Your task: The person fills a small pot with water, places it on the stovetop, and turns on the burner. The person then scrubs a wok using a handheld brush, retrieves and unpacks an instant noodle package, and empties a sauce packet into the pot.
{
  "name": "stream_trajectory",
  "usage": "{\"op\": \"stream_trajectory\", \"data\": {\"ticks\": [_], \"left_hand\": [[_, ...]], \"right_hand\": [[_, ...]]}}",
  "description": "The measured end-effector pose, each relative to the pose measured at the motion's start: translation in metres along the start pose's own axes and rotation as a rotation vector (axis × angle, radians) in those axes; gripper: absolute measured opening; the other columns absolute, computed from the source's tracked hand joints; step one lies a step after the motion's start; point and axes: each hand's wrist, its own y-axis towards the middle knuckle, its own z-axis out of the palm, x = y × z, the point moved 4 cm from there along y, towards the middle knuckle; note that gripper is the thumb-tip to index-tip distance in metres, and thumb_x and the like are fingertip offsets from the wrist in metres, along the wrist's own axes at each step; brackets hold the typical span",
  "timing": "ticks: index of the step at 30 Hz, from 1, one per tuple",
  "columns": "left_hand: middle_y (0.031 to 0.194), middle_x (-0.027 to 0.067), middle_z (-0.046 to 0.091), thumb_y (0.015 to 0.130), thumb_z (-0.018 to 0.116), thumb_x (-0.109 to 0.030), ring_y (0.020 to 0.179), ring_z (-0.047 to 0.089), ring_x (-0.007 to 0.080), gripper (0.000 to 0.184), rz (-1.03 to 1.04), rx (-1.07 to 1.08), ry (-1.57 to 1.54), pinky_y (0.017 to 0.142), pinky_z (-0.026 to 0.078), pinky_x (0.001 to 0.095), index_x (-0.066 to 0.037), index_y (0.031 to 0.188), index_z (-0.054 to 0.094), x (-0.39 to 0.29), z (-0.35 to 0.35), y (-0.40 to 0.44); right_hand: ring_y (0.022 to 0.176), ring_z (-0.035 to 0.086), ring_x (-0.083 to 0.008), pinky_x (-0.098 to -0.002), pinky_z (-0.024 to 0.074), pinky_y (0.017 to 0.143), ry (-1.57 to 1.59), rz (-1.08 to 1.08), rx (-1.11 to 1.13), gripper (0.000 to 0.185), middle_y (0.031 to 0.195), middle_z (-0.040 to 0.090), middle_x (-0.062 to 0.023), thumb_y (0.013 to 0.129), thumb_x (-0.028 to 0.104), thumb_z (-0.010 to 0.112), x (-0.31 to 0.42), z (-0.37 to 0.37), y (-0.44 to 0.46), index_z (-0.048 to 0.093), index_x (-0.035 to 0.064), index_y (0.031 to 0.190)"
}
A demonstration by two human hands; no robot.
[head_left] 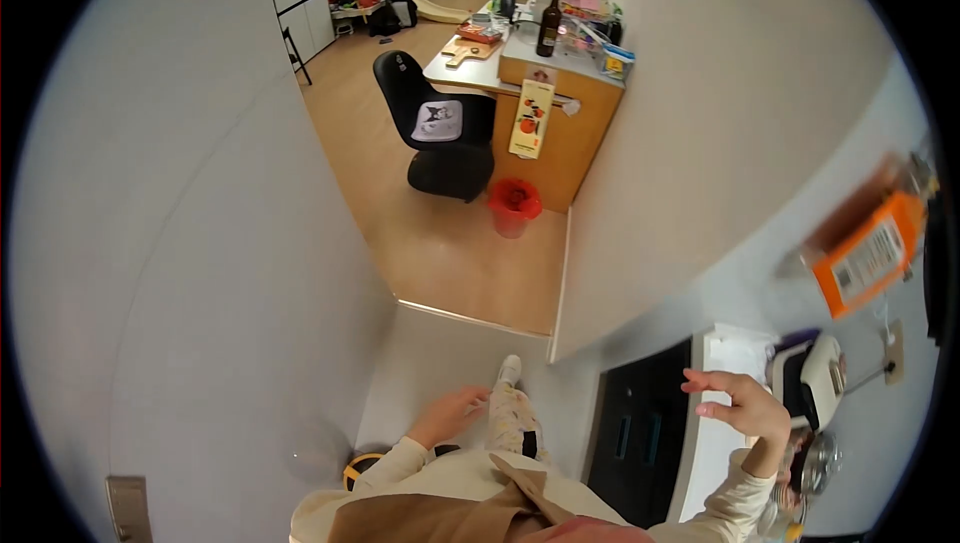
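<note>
My left hand point(452, 416) hangs low in front of my body, beside my patterned trouser leg point(512, 413). Its fingers are loosely stretched out and nothing shows in them. Out to the right, my right hand point(740, 405) is raised over the white counter point(712, 458), with thumb and fingers apart and nothing between them. Just past it sits a white and black appliance point(815, 383). A glass jar point(822, 458) stands on the counter behind the wrist. Under the counter edge is a dark built-in front point(640, 433).
A doorway threshold point(470, 317) lies ahead between two walls. Beyond it are a red bin point(514, 208), a black chair point(435, 123) and a wooden cabinet point(580, 133) carrying a brown bottle point(548, 25). An orange box point(868, 255) juts out at right.
</note>
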Motion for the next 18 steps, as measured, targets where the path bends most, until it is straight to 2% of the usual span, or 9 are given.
{"op": "stream_trajectory", "data": {"ticks": [2,4,8,10,12,16,18], "left_hand": [[0.098,0.0071,0.063,0.081,0.062,-0.013,0.082,0.062,0.022,0.032,0.002,0.041,0.043,0.072,0.049,0.0324,-0.01,0.112,0.054,0.017,-0.023,0.045],[0.1,0.007,0.062,0.081,0.063,-0.015,0.083,0.062,0.0226,0.032,-0.082,-0.009,0.102,0.073,0.049,0.0331,-0.01,0.111,0.055,0.043,-0.054,0.084],[0.102,0.0079,0.061,0.081,0.063,-0.017,0.086,0.061,0.0234,0.032,-0.188,-0.179,0.213,0.074,0.049,0.0342,-0.01,0.111,0.055,0.061,-0.137,0.169],[0.102,0.0081,0.061,0.08,0.063,-0.017,0.087,0.06,0.0238,0.033,-0.204,-0.267,0.155,0.074,0.048,0.0344,-0.009,0.111,0.055,0.068,-0.172,0.201],[0.101,0.008,0.062,0.08,0.063,-0.019,0.087,0.06,0.0258,0.033,-0.237,-0.353,0.102,0.074,0.048,0.0354,-0.008,0.11,0.055,0.085,-0.197,0.229],[0.101,0.007,0.062,0.082,0.061,-0.019,0.089,0.061,0.0217,0.034,-0.35,-0.464,-0.053,0.076,0.048,0.033,-0.009,0.114,0.054,0.128,-0.25,0.282],[0.102,0.008,0.062,0.084,0.06,-0.018,0.091,0.061,0.0202,0.034,-0.382,-0.52,-0.115,0.078,0.048,0.0311,-0.008,0.116,0.053,0.155,-0.284,0.315]], "right_hand": [[0.099,0.058,-0.0188,-0.031,0.0446,0.084,0.089,-0.023,-0.02,0.049,0.108,0.062,-0.0114,0.083,0.018,0.065,-0.03,-0.025,0.061,0.048,0.0031,0.126],[0.101,0.057,-0.0182,-0.031,0.0439,0.086,0.122,0.012,-0.06,0.047,0.11,0.061,-0.0106,0.084,0.021,0.063,-0.039,-0.057,0.127,0.048,0.0021,0.125],[0.103,0.056,-0.018,-0.0307,0.0429,0.088,0.187,-0.08,-0.033,0.046,0.112,0.059,-0.0108,0.085,0.024,0.062,-0.031,-0.127,0.291,0.049,0.0025,0.124],[0.103,0.056,-0.0181,-0.0305,0.0426,0.089,0.202,-0.121,0.056,0.046,0.113,0.059,-0.0112,0.086,0.024,0.061,-0.003,-0.149,0.382,0.049,0.0025,0.125],[0.104,0.055,-0.0172,-0.0295,0.0429,0.089,0.214,-0.247,0.155,0.044,0.113,0.059,-0.0109,0.088,0.021,0.058,0.053,-0.154,0.468,0.047,0.0029,0.126],[0.104,0.054,-0.0145,-0.0283,0.0413,0.091,0.049,-0.509,0.482,0.043,0.114,0.059,-0.0072,0.09,0.016,0.054,0.137,-0.135,0.645,0.044,0.004,0.13],[0.106,0.053,-0.0157,-0.0287,0.0402,0.093,0.104,-0.494,0.607,0.044,0.116,0.058,-0.0086,0.091,0.018,0.053,0.166,-0.119,0.731,0.042,0.0036,0.131]]}}
